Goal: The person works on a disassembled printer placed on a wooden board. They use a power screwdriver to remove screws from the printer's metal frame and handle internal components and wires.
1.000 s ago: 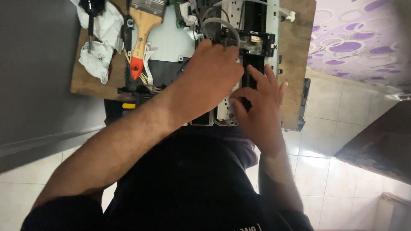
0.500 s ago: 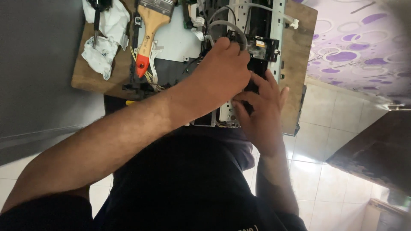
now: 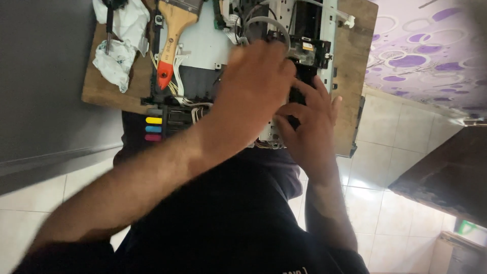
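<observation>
- Left hand [image 3: 256,96] curled over the opened printer [image 3: 284,56]; grip state unclear.
- Right hand [image 3: 307,127] fingers pinch black part [image 3: 299,86] near printer's right edge.
- Printer fills wooden table [image 3: 355,76]; paintbrush [image 3: 172,35] and rag [image 3: 119,45] lie at its left.

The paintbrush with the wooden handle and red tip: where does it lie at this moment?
In the head view, the paintbrush lies upper left on the opened printer, beside the crumpled white cloth, left of the left hand.

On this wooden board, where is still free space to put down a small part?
Bare wood shows on the wooden board in the strip right of the opened printer, beyond the right hand, and in the corner below the crumpled cloth. Crowded: the middle, where the left hand works, and around the paintbrush.
</observation>
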